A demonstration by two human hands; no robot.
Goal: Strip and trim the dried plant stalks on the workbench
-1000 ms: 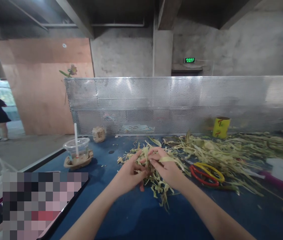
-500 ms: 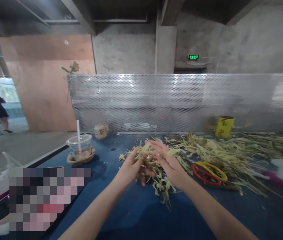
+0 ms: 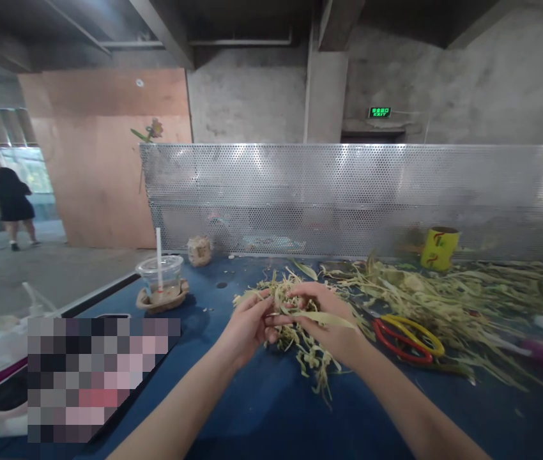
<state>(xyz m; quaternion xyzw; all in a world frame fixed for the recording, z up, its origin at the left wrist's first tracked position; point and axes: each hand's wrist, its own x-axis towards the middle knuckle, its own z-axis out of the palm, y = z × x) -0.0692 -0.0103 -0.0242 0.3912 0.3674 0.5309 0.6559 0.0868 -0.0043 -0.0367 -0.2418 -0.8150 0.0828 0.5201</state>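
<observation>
Nearest, on blue surface (image 3: 271, 415): I have left hand (image 3: 250, 322) and right hand (image 3: 333, 319) close together, fingers of both curled in at heap of pale plant strips (image 3: 317, 364); whether either grips, I cannot tell. Long leaf (image 3: 322, 317) lies across right hand. Just right, I log scissors (image 3: 408, 337), handles red and yellow. Farther left, clear cup (image 3: 168, 278) with straw. Farther still, yellow cylinder (image 3: 439, 249) near perforated metal panel (image 3: 271, 182). Far left, person (image 3: 11, 201) in black.
</observation>
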